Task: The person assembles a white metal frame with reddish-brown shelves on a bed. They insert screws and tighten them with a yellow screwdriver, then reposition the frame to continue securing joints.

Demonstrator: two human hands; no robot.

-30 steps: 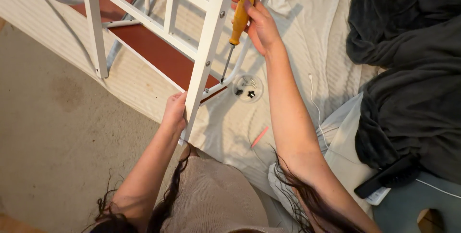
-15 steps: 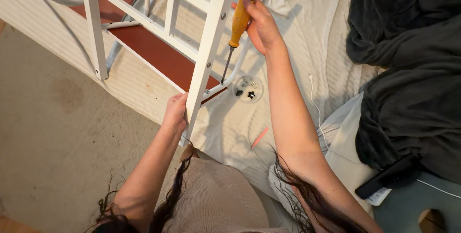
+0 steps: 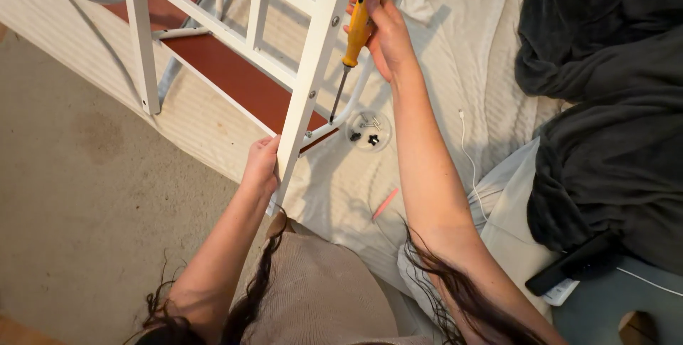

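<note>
A white metal frame (image 3: 313, 67) with slats lies tilted across a pale mattress (image 3: 455, 89). My left hand (image 3: 262, 166) grips the lower end of one white leg of the frame. My right hand (image 3: 384, 32) holds a screwdriver (image 3: 353, 39) with an orange handle, its dark shaft pointing down to a white tube beside the leg. A small clear round dish (image 3: 368, 129) with several dark and silver screws sits on the mattress just right of the screwdriver tip.
A dark grey blanket (image 3: 605, 103) is heaped at the right. A white cable (image 3: 469, 160) and a small pink stick (image 3: 385, 204) lie on the mattress. Beige carpet (image 3: 78, 195) fills the left. A black flat device (image 3: 580, 263) rests at the lower right.
The hands, the frame and the screwdriver have stayed almost still; the screwdriver handle has shifted only slightly in my right hand.
</note>
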